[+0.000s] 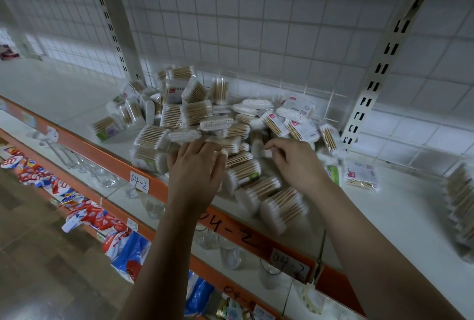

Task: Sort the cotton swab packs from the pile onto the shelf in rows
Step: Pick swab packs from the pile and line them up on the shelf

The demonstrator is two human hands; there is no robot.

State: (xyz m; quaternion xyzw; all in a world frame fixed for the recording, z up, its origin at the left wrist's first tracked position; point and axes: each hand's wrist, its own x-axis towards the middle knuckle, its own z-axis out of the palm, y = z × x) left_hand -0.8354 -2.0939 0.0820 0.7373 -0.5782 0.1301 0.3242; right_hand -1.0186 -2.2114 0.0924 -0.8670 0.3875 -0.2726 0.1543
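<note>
Our left hand [196, 168] presses flat on the packs [197, 112]. Our right hand [295, 160], just beside, curls into them; we can't tell its grip.

Left hand [196, 168] flat, palm down; right hand [295, 159] fingers curled

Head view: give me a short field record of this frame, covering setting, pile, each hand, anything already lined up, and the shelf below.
setting: white shelf with an orange front edge tagged 04-2, wire grid behind
pile: cotton swab packs heaped loosely mid-shelf
left hand: lies flat on packs at the pile's front, fingers straight
right hand: fingers curled into the pile; grip unclear through blur
lined up: row of packs at the far right edge, blurred
shelf below: clear glasses
</note>
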